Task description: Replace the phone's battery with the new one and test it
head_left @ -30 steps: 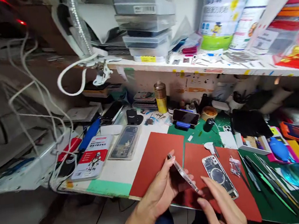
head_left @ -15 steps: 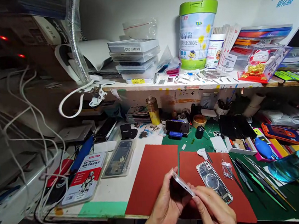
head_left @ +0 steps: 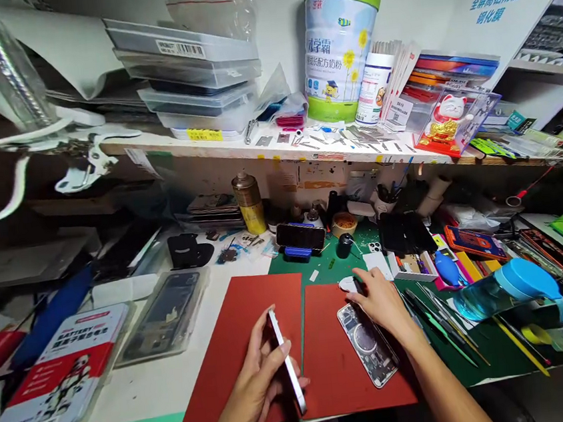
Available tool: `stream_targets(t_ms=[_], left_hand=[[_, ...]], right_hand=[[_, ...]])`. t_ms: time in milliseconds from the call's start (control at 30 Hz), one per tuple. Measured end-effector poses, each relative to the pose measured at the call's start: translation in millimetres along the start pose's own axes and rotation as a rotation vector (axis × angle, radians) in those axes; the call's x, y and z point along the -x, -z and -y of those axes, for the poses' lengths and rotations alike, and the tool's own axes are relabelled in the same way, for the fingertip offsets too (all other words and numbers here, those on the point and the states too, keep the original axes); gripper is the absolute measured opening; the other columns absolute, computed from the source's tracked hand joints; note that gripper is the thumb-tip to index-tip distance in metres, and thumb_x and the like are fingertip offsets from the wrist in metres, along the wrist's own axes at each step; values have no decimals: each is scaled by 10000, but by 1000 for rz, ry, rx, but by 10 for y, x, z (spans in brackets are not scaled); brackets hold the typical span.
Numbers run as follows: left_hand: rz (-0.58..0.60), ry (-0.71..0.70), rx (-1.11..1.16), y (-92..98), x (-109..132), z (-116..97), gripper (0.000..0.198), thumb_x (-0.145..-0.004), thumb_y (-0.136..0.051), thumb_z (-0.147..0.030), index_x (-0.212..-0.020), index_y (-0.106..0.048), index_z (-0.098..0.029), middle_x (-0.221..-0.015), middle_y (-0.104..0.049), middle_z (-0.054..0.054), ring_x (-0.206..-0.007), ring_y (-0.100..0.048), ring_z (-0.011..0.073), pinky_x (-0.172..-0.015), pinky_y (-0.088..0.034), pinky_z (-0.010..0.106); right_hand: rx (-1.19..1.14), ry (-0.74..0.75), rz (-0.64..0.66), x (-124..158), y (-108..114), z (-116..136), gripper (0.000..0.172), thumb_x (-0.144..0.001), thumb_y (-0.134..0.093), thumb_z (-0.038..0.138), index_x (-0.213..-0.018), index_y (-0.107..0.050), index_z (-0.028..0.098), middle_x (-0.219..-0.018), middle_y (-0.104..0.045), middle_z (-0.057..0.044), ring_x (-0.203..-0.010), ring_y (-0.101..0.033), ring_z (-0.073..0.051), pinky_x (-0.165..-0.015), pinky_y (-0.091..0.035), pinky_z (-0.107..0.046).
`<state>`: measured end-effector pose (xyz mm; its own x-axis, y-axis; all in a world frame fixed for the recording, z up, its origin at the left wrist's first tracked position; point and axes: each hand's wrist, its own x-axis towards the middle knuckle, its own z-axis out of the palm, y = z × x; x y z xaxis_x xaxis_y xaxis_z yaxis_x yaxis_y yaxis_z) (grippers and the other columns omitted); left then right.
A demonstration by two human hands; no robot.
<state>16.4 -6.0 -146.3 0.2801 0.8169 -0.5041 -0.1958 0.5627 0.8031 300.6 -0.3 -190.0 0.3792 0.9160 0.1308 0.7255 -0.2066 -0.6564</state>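
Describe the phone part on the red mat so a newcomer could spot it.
Find the two red mats; take the right one. On it lies the phone part, a pale-rimmed rectangle. Its big pale ring sets it apart from slim tools nearby.

The left hand point(head_left: 259, 378) is held low, near the middle of the frame, with its thumb point(head_left: 275, 359) and fingers bent. The right arm point(head_left: 437, 376) is stretched up from the bottom right, its hand point(head_left: 380, 300) turned palm down.

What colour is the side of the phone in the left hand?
Silvery white: the phone's side shows best in the head view.
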Motion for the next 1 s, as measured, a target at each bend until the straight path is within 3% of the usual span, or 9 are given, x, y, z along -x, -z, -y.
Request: stream_targets(t_ms=[100, 167, 267, 400, 600, 833, 933, 1000], left_hand=[[7, 24, -2, -27, 16, 18, 898, -802, -835, -490, -1565, -364, -459, -945, -599, -17, -709, -659, 194, -631, -635, 375], [0, 22, -1, -37, 19, 16, 894, -787, -840, -510, -1555, -385, -455, -946, -602, -11, -718, -661, 202, -654, -643, 399], [-13, 7, -9, -31, 2, 17, 880, -772, -841, -529, -1538, -415, -443, -1002, -611, -1, -718, -651, 195, -737, -659, 468], [46, 44, -20, 48, -86, 86, 880, -809, -820, -533, -1555, -359, -471, -999, -589, -17, -736, -647, 188, -769, -658, 469], [80, 89, -13, 151, -164, 166, 896, -827, -817, -533, -1563, -308, -513, -1012, -573, -11, -770, -673, 212, -686, -653, 431], [53, 45, 6, 80, -96, 97, 845, -853, -793, -500, -1563, -336, -476, -1019, -591, -17, -751, -647, 176, -803, -649, 460], [140, 24, -29, 37, -149, 77, 840, -865, -781, -483, -1569, -324, -440, -1159, -611, 35, -739, -655, 182, -737, -637, 446], [306, 13, 0, -18, -193, 75, 871, -854, -787, -468, -1580, -308, -422, -1358, -581, 106, -745, -672, 193, -699, -619, 438]], right_hand=[[-4, 26, 30, -188, -156, 33, 203, -941, -764, 364, -1014, -725, 179, -1089, -708, -59, -932, -678, -207, -882, -551, -402], [-39, 32, 13, -211, -181, 27, 206, -1015, -687, 380, -986, -707, 177, -1101, -716, -51, -1000, -678, -204, -938, -554, -421], [-123, 1, -29, -172, -106, -53, 242, -1045, -645, 405, -1011, -706, 173, -1059, -726, -43, -972, -696, -200, -923, -569, -417], [-267, -40, -47, -142, -10, -168, 265, -1020, -678, 429, -987, -697, 167, -981, -711, -26, -894, -687, -188, -859, -573, -392], [-687, -121, -81, -233, -42, -178, 309, -1043, -633, 467, -1100, -665, 165, -955, -681, -15, -770, -659, -153, -727, -575, -328], [-1176, -266, -10, -104, 68, -65, 196, -1016, -699, 346, -1034, -662, 155, -918, -678, 1, -739, -659, -132, -656, -563, -271], [-1337, -321, 19, -16, 97, 42, 146, -996, -720, 282, -963, -668, 150, -867, -666, 18, -727, -651, -125, -665, -564, -265], [-1432, -354, 43, 42, 74, 136, 128, -974, -739, 254, -938, -677, 149, -857, -673, 17, -731, -653, -123, -675, -568, -262]])
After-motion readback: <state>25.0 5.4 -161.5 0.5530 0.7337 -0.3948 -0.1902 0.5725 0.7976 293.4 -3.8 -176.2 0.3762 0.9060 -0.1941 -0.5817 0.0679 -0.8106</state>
